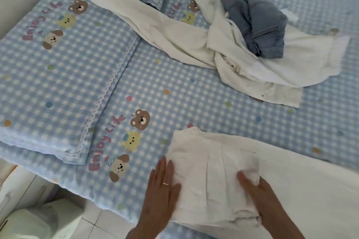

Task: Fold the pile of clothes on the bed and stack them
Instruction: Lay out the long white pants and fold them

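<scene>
Closest to me, the left hand (162, 186) lies flat, fingers straight and together, pressing the near-left edge of the cream-white cotton garment (213, 170) spread at the foot of the blue-and-white gingham bedsheet (174, 91). The right hand (258, 192) sits on top of the same cloth, fingers laid out along a raised fold near the middle; it's blurred, so I read it as flat and smoothing, not pinching, but I won't swear to it. This garment is partly folded at its left end, as I judge it, with layers doubled over, while the rest runs out long to the right and off my view. Its long axis goes left to right along the bed's near edge, tilting slightly away at the left end.

Further up, the heap waits: a rumpled white long-sleeved garment (174, 33) with a sleeve trailing toward the upper left, and a bunched pair of grey-blue denim jeans (260, 25) sitting on top of it. Left of that lies a matching gingham pillow with cartoon bears (58, 54).

My reading: early days. One piece under way, at least two untouched, no finished stack visible anywhere.
</scene>
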